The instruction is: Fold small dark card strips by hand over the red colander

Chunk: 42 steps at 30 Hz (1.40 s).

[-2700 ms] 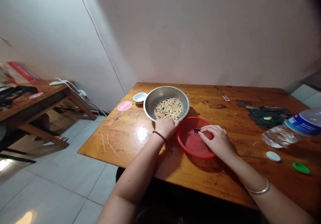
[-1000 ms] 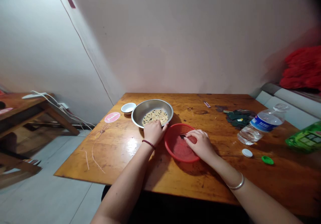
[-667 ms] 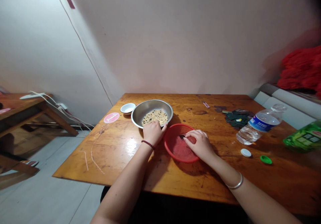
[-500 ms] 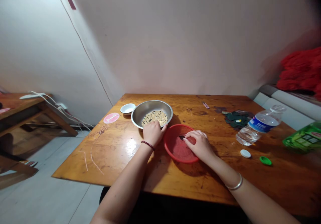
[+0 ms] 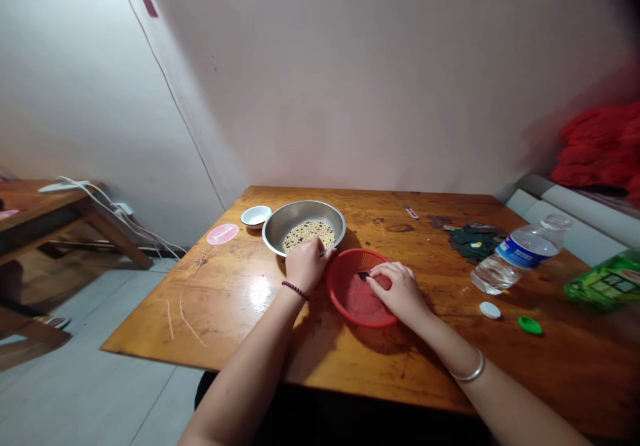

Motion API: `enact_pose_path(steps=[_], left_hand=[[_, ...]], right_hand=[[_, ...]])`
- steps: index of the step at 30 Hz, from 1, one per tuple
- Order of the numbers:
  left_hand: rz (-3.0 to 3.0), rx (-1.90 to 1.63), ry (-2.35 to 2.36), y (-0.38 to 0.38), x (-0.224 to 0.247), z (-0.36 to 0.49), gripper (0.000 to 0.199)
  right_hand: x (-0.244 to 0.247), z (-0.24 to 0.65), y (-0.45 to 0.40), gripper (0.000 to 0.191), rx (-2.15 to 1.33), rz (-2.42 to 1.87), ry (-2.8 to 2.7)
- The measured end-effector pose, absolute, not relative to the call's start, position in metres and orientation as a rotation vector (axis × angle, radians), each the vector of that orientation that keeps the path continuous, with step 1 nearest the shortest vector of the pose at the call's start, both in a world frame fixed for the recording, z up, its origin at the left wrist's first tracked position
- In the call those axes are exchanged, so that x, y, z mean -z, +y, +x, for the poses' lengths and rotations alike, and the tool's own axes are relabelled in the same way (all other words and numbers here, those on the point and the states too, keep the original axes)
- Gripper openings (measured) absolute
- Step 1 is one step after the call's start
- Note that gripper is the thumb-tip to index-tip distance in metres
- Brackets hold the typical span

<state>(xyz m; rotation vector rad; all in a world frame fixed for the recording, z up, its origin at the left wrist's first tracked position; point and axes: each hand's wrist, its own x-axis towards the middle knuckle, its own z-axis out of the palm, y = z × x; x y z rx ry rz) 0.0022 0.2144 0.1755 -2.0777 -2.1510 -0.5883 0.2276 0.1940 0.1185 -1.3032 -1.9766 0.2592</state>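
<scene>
The left hand (image 5: 305,264) had turned a little since the frame just before, and its knuckles stood up higher. The right hand (image 5: 399,287) was in almost the same spot. There were two hands. The left one was at the near edge of one metal bowl (image 5: 286,216), but its fingertips were hidden, so I cannot tell if they held anything. In that bowl lay pale and dark beans (image 5: 315,231), too many to count. The right hand pinched one small dark piece (image 5: 363,276) over the inside of one red basket (image 5: 350,299), which sat just beside the metal bowl. One small white bowl (image 5: 257,215) sat on the other side, near one pink round sign (image 5: 223,234) with a 1 on it. Far to the right was one pile of dark green pieces (image 5: 473,241), too jumbled to count. I counted two bottles, one clear bottle (image 5: 523,253) and one green bottle (image 5: 605,285). Two caps lay near them, one white cap (image 5: 491,310) and one green cap (image 5: 530,325).
</scene>
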Motion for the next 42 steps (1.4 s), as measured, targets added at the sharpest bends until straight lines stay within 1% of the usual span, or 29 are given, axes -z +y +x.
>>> enact_pose_path(steps=[8,13,16,18,21,24,26,29,34,42], left_hand=[[-2.126,0.779,-2.076,0.212,-0.177,0.003,0.021],[-2.16,0.847,-2.113,0.215,-0.179,0.002,0.019],[-2.175,0.951,-2.093,0.215,-0.179,0.004,0.018],[-2.215,1.052,-1.942,0.213,-0.178,0.008,0.018],[-2.412,1.148,-1.514,0.205,-0.173,0.021,0.019],[-2.65,1.089,-1.138,0.196,-0.166,0.034,0.017],[-2.7,1.094,-1.055,0.193,-0.164,0.04,0.015],[-2.71,1.23,-1.118,0.194,-0.167,0.044,0.014],[-2.793,1.401,-1.22,0.197,-0.172,0.045,0.021],[-2.769,1.331,-1.263,0.198,-0.17,0.045,0.023]], right_hand=[[-0.118,0.228,0.194,0.007,-0.259,-1.305,-1.966],[-0.119,0.228,0.194,0.009,-0.255,-1.309,-1.968],[-0.12,0.228,0.195,0.01,-0.261,-1.301,-1.976],[-0.123,0.227,0.194,0.008,-0.266,-1.292,-1.967],[-0.13,0.227,0.194,0.005,-0.275,-1.27,-1.908],[-0.138,0.228,0.193,0.007,-0.382,-1.202,-1.826],[-0.143,0.23,0.193,0.007,-0.533,-1.136,-1.806],[-0.148,0.231,0.194,0.006,-0.754,-1.087,-1.764],[-0.15,0.229,0.194,0.012,-0.983,-0.999,-1.7],[-0.144,0.23,0.195,0.015,-1.125,-0.889,-1.679]])
